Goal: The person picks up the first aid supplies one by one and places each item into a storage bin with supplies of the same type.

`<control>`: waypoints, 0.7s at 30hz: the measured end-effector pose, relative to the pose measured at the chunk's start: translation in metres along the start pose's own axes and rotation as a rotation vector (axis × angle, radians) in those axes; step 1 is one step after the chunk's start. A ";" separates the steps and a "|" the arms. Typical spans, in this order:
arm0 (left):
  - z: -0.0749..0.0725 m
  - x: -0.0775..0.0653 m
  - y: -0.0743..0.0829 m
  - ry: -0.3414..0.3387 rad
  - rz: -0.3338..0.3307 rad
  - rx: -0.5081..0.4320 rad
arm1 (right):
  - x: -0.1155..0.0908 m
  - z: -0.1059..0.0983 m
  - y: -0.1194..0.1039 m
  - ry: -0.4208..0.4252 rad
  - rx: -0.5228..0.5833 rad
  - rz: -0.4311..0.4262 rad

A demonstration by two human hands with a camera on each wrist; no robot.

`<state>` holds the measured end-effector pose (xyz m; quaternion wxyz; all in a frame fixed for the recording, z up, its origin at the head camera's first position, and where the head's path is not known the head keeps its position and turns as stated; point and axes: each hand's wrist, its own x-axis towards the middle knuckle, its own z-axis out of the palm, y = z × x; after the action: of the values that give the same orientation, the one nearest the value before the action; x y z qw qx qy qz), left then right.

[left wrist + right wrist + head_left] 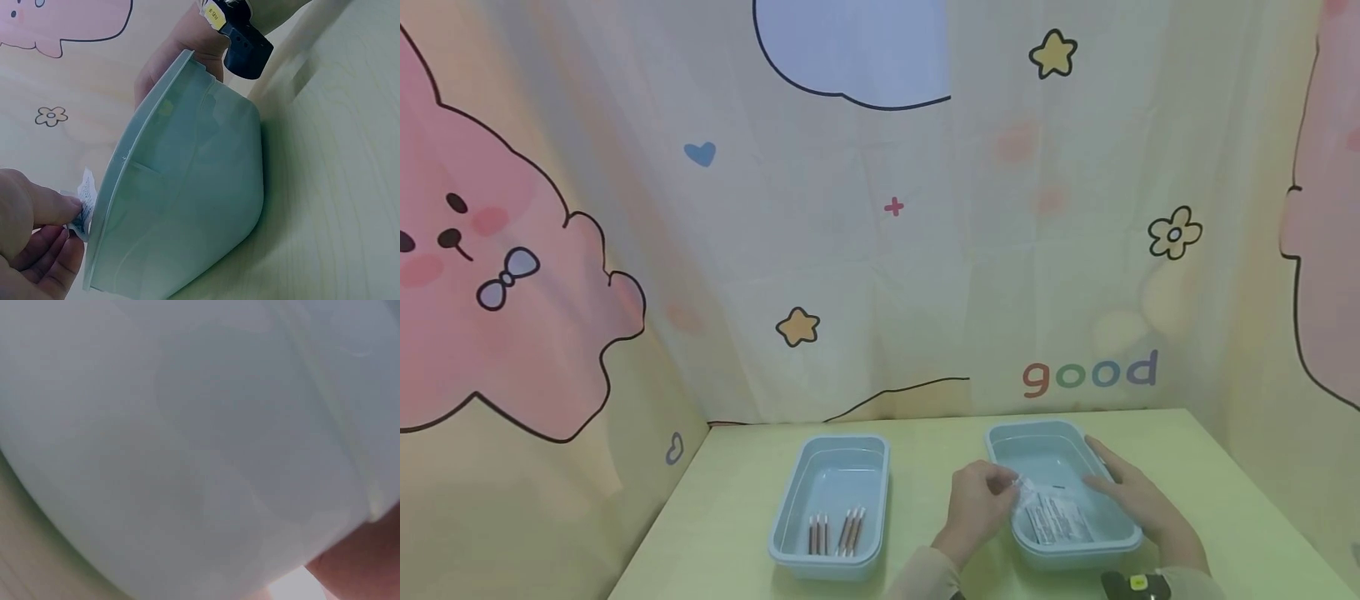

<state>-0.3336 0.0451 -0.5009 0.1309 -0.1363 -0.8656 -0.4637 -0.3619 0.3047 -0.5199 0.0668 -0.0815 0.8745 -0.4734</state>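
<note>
In the head view my left hand (973,507) pinches a crumpled clear plastic wrapper (1024,493) over the near left rim of the right-hand blue tray (1036,432). Between thumb and fingers in the left wrist view, a printed corner of the wrapper (86,199) shows. Printed clear packets (1058,518) lie inside that tray at its near end. My right hand (1138,498) holds the tray's right side, thumb over the rim and fingers along the outside. The right wrist view is mostly filled by the tray wall (187,425).
To the left stands a second blue tray (831,446), with several brown cotton swabs (848,532) with white tips in its near end. Both trays sit on a pale yellow table (936,450). A printed curtain (880,275) hangs behind and at both sides.
</note>
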 end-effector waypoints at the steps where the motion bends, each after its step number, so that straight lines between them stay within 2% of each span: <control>1: 0.000 0.000 0.000 0.000 0.001 0.001 | 0.000 0.000 0.000 -0.001 -0.004 0.001; 11: 0.002 0.001 0.002 -0.011 0.016 0.010 | 0.000 0.000 -0.002 -0.003 -0.007 0.019; 21: 0.000 -0.001 0.005 -0.046 -0.020 -0.014 | 0.002 0.001 0.002 0.006 -0.024 0.007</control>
<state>-0.3309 0.0473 -0.4973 0.1052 -0.1390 -0.8664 -0.4679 -0.3642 0.3050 -0.5222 0.0649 -0.0780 0.8805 -0.4630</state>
